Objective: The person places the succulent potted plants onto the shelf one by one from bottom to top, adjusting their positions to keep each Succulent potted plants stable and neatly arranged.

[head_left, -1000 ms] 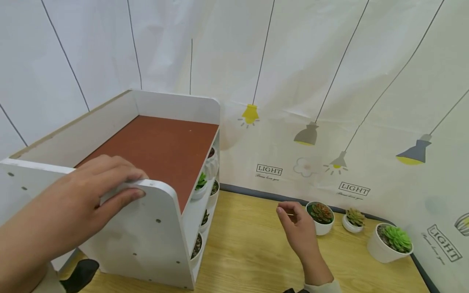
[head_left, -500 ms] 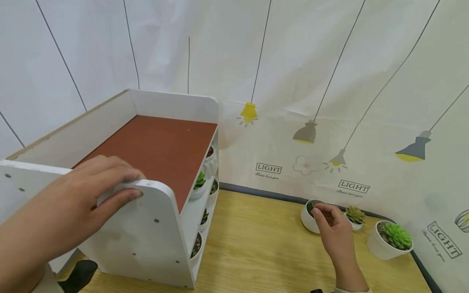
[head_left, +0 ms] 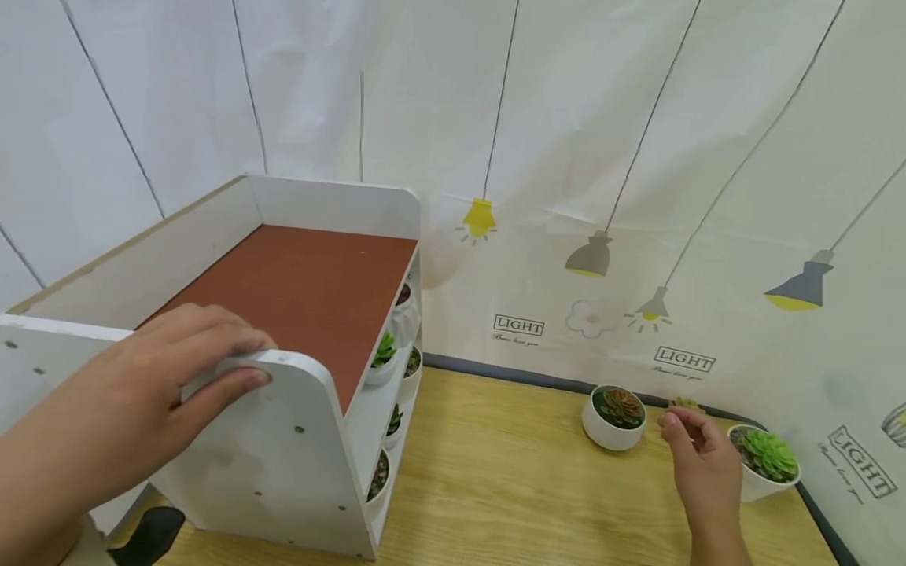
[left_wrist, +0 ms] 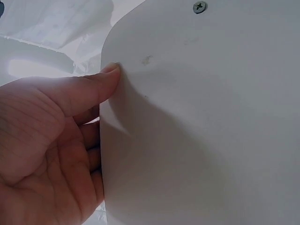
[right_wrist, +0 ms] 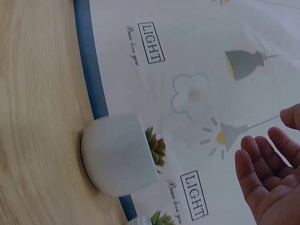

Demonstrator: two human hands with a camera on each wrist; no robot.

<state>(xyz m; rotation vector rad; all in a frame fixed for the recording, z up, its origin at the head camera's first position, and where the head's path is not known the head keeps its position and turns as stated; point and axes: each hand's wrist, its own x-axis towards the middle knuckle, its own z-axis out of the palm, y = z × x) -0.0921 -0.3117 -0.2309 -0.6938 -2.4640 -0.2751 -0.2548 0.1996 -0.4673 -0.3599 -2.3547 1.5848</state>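
While the left hand (head_left: 170, 373) grips the near end panel of the white board shelf unit with a rust-brown top (head_left: 283, 472), thumb on the outer face and the other fingers over the rim, the right hand (head_left: 711, 472) has just moved farther from that unit. That places its reach, it seems, at the outer pots on the worktop (head_left: 495, 487) while the left hand appears to steady the unit.

Its fingers are loosely curled, the thumb apart from them in the right wrist view, and they hold nothing.

Three plants stand well to the right of the shelf unit: nearest to it, a reddish-brown succulent in a round white pot (head_left: 614, 435); farther out, a small yellowish-green succulent (head_left: 686, 404); farthest from it, a bright green succulent in a white pot (head_left: 770, 456). The small one is mostly behind the right hand, so contact is hard to judge.

Half a second ago the hand covers part of the reddish-brown plant; now that one shows whole, and the left hand's grip is unchanged.
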